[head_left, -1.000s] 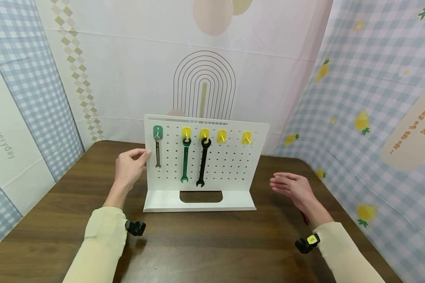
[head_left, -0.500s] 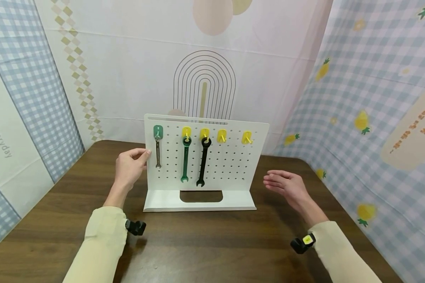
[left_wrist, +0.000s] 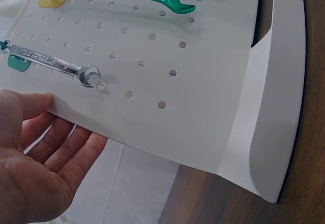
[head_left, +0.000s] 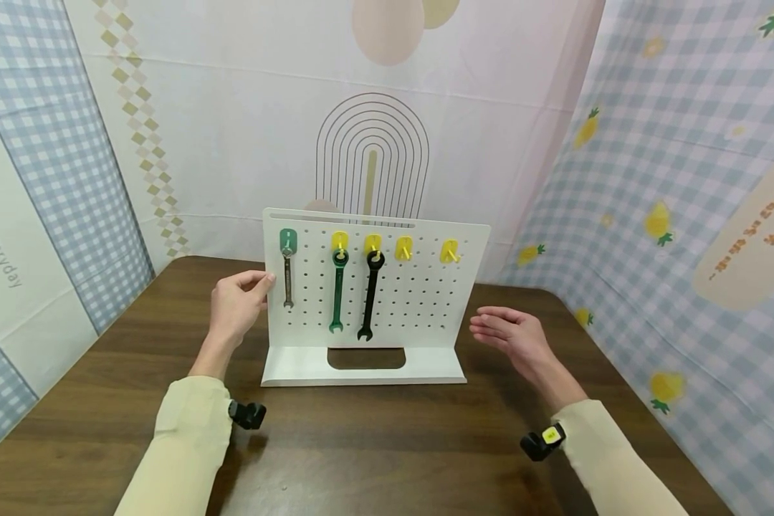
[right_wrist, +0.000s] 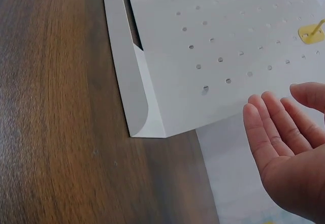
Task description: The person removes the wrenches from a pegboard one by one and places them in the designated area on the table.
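A white pegboard (head_left: 419,301) stands on the table. My left hand (head_left: 235,304) pinches its left edge, thumb in front and fingers behind, as the left wrist view also shows. Near that thumb a small silver wrench (left_wrist: 51,61) hangs from a green hook (head_left: 288,240). Further right on the board, a green wrench (head_left: 337,294) and a larger black wrench (head_left: 370,297) hang from yellow hooks. My right hand (head_left: 512,337) hovers beside the board's right edge, fingers extended, holding nothing; a small gap to the board shows in the head view.
Two yellow hooks, one nearer the middle (head_left: 404,249) and one at the right (head_left: 450,251), carry nothing. The board's base (head_left: 297,365) has a raised front lip and a cutout. Brown wooden table (head_left: 374,444) lies around it; patterned cloths (head_left: 232,143) hang behind and at the sides.
My right hand has moved left, closer to the board's right edge. The left hand, the board and the hanging wrenches stay where they were.
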`<state>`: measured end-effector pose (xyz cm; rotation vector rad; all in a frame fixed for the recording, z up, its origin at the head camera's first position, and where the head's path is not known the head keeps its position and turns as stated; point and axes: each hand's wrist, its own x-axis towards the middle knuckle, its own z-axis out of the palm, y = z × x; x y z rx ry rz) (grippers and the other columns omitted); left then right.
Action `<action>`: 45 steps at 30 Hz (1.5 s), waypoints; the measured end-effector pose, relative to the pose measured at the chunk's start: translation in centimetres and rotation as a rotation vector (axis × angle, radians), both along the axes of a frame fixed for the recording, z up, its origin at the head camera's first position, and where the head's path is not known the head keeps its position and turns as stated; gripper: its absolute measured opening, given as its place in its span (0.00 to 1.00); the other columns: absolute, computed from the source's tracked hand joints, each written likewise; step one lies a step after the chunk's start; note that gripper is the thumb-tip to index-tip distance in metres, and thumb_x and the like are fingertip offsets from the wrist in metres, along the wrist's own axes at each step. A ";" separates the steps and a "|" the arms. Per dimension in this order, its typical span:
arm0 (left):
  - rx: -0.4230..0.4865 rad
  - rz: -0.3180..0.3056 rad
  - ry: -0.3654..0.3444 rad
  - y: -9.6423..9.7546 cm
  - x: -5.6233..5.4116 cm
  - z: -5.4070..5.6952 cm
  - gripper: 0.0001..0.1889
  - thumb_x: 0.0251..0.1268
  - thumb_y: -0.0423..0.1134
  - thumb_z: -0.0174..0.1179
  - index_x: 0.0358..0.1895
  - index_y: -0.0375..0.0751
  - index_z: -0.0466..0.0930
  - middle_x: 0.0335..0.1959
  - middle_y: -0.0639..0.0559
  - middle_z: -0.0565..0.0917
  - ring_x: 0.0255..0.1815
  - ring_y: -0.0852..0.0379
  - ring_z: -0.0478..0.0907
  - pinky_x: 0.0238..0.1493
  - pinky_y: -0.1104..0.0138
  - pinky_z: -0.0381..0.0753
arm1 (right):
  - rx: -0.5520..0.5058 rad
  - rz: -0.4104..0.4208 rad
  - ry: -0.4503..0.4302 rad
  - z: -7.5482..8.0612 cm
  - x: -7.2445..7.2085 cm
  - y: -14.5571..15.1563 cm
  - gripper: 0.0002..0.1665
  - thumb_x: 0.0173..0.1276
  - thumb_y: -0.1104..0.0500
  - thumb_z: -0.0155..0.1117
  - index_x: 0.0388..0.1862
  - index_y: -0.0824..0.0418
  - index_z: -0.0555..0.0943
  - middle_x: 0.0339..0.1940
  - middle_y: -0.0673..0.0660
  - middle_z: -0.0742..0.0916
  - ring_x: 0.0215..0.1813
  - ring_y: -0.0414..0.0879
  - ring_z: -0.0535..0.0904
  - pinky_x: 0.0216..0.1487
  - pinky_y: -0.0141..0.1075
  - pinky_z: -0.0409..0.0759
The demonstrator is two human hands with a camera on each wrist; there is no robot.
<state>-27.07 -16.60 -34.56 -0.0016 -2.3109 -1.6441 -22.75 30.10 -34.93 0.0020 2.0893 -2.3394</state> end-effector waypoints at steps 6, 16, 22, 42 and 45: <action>-0.001 -0.002 0.000 0.0 0.1 0.0 0.22 0.81 0.49 0.60 0.61 0.33 0.86 0.56 0.36 0.85 0.51 0.43 0.84 0.43 0.73 0.90 | -0.006 0.007 0.000 0.2 0.0 -0.5 0.08 0.77 0.66 0.66 0.44 0.54 0.90 0.41 0.54 0.94 0.45 0.46 0.93 0.56 0.40 0.90; 0.004 0.003 0.007 0.0 0.0 0.0 0.21 0.81 0.48 0.60 0.60 0.32 0.86 0.55 0.35 0.86 0.46 0.51 0.84 0.50 0.63 0.92 | 0.017 0.018 0.003 0.3 -0.2 -1.2 0.29 0.75 0.67 0.68 0.70 0.78 0.73 0.48 0.58 0.94 0.49 0.47 0.92 0.57 0.40 0.90; 0.008 0.004 0.015 -0.1 -0.2 0.0 0.20 0.81 0.46 0.60 0.59 0.32 0.86 0.55 0.35 0.86 0.40 0.60 0.81 0.45 0.70 0.91 | 0.039 0.012 0.002 0.3 -0.5 -1.7 0.32 0.75 0.66 0.69 0.72 0.78 0.71 0.50 0.58 0.93 0.50 0.47 0.92 0.58 0.40 0.90; 0.011 -0.010 0.004 -0.1 0.0 0.0 0.22 0.80 0.49 0.60 0.60 0.33 0.86 0.56 0.36 0.86 0.48 0.52 0.83 0.47 0.69 0.91 | 0.031 0.057 0.012 0.1 -0.8 -3.4 0.31 0.75 0.69 0.67 0.73 0.77 0.71 0.49 0.55 0.93 0.53 0.47 0.91 0.61 0.41 0.88; 0.012 -0.015 0.008 -0.1 0.0 -0.1 0.23 0.80 0.49 0.60 0.60 0.32 0.86 0.56 0.36 0.86 0.49 0.50 0.83 0.44 0.72 0.90 | 0.022 0.062 0.016 0.0 -0.9 -3.7 0.30 0.75 0.70 0.66 0.73 0.77 0.71 0.48 0.55 0.93 0.54 0.48 0.91 0.59 0.39 0.89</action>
